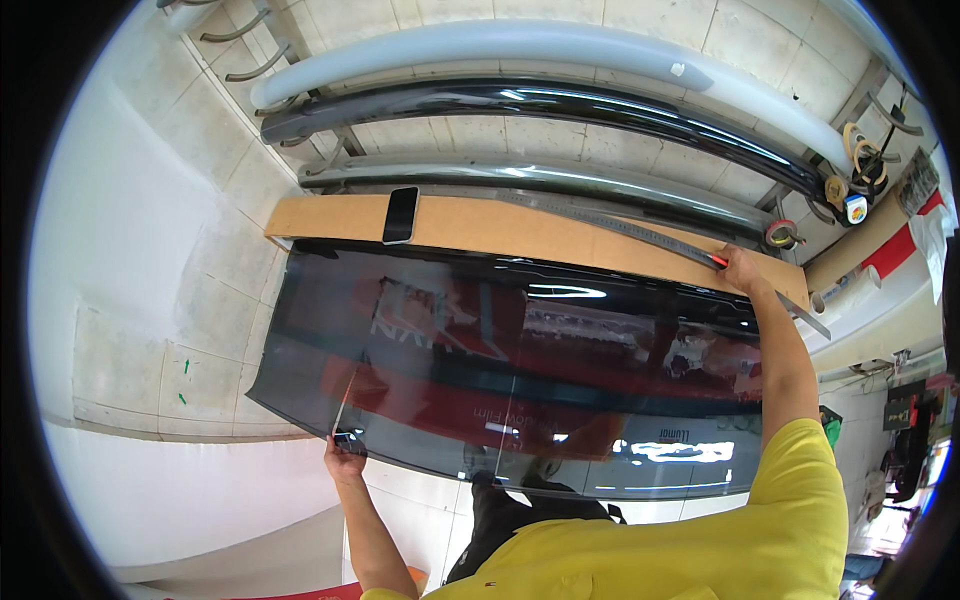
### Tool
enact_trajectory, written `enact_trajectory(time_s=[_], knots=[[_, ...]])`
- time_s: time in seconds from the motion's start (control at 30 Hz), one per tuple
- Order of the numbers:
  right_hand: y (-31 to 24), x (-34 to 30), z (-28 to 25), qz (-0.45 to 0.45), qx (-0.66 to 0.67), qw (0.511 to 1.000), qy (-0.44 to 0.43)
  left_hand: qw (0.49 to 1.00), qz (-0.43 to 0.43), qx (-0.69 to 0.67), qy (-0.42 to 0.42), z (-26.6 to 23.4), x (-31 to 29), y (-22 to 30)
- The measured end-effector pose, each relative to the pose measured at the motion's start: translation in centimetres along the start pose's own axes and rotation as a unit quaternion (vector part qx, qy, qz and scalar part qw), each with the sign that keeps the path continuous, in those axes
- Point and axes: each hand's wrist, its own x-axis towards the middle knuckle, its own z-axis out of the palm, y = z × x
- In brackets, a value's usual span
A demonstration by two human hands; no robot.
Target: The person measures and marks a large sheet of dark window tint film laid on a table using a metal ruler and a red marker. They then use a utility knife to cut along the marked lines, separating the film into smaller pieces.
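A wide sheet of dark, glossy window film [440,300] hangs from the front of a long tan board [330,218] and spreads toward me. My left hand [345,462] is closed at the film's near left edge, pinching it; a thin pale line runs up the film from there. My right hand [742,272] is closed on a long metal ruler [610,227] lying slantwise over the board's right part. A small red-orange piece [719,262] sticks out by its fingers; the rest of it is hidden. The ruler's other end passes beyond my wrist.
Behind the board, a rack holds a pale blue roll [480,50], a black roll [500,95] and a clear-wrapped roll [500,173]. A phone [401,215] rests on the board's left part. Tape rolls [781,234] hang at right, near a small white tape measure [855,209].
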Motion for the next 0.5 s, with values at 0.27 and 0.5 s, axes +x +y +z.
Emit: enact_trajectory(time_s=[0.27,0.5], knots=[[-0.5,-0.1,0.9,0.011,-0.047,0.999,0.003,0.996,0.031,0.086,0.013,-0.3,-1.9,-0.3],[-3.6,-2.6,1.6,0.037,-0.031,0.996,0.070,0.974,0.048,0.222,0.012,0.3,-2.5,-2.3]])
